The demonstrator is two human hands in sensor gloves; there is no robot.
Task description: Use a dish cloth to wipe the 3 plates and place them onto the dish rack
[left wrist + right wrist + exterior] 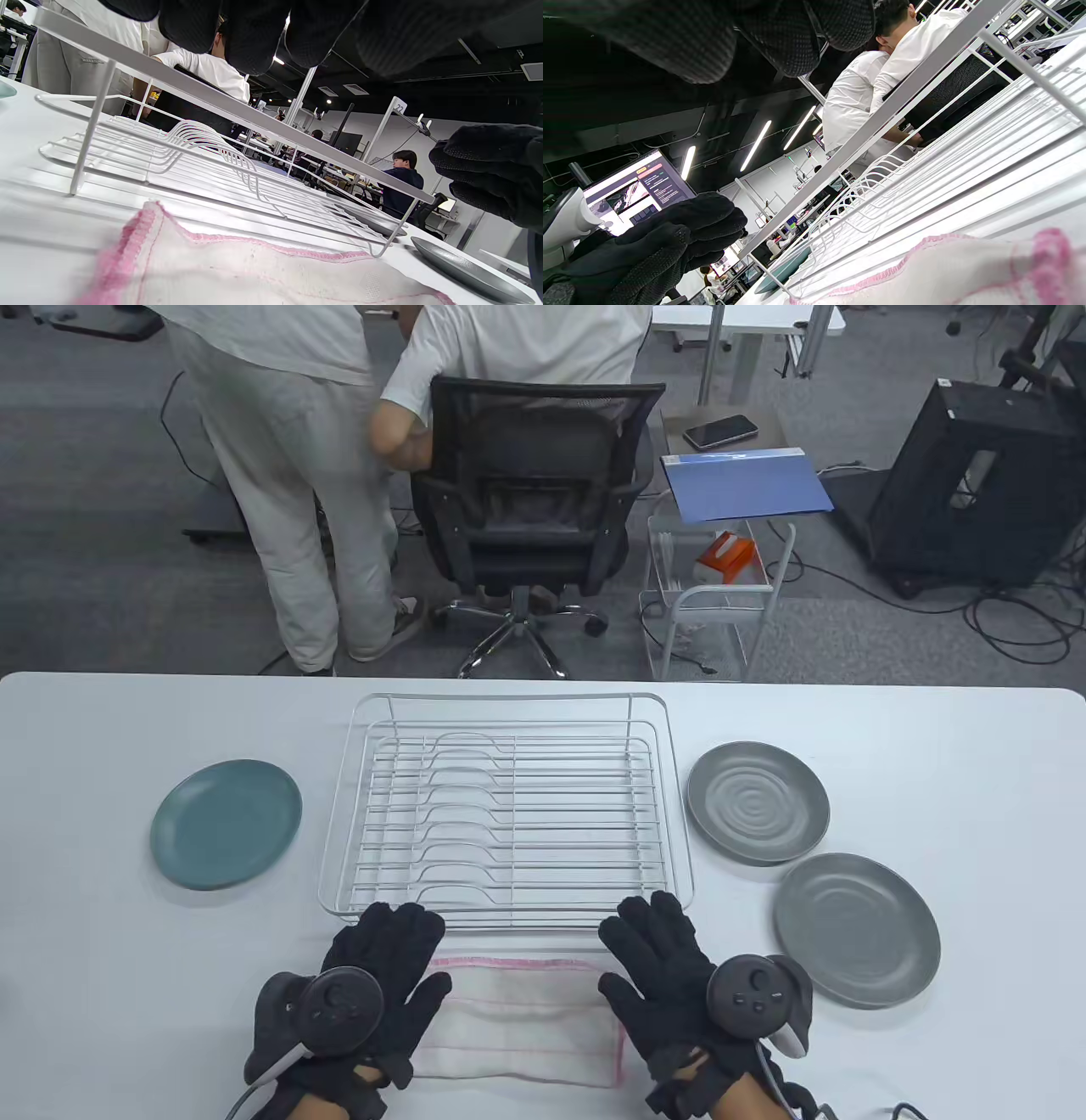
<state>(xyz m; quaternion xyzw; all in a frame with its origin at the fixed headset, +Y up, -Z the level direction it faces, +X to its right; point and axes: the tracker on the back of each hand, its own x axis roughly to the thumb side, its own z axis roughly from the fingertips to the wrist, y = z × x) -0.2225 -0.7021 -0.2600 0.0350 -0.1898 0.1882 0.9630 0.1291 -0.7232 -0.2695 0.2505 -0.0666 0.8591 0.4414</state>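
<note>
Gloved hands sit nearest us at the table's near edge: our left hand [373, 976] lies flat, fingers [399, 929] spread and straight, resting on the left end of the dish cloth [522, 1018]; our right hand [670, 976] mirrors it on the right end, fingers straight and spread, nothing pinched. Both only rest on the cloth.

Progress, as we judge it: nothing done yet. All three plates are out on the table, and the dish rack [509, 806] holds nothing. Wiping and racking remain for all three.

Left to right: teal plate [226, 824] toward the left edge, round, smooth, matte with a shallow rim. Dish rack at the middle, white coated wire, rectangular, raised rim bar, parallel rods with curved plate slots; from the left wrist view its near rail stands just beyond the cloth. Toward the right edge, ridged grey plate [758, 802] with concentric ripples, just beside it nearer us the plain grey plate [857, 929], smoother, dull sheen.

Cloth: white woven, thin, pink stitched border, slightly rumpled, lying flat between rack and near edge.
</note>
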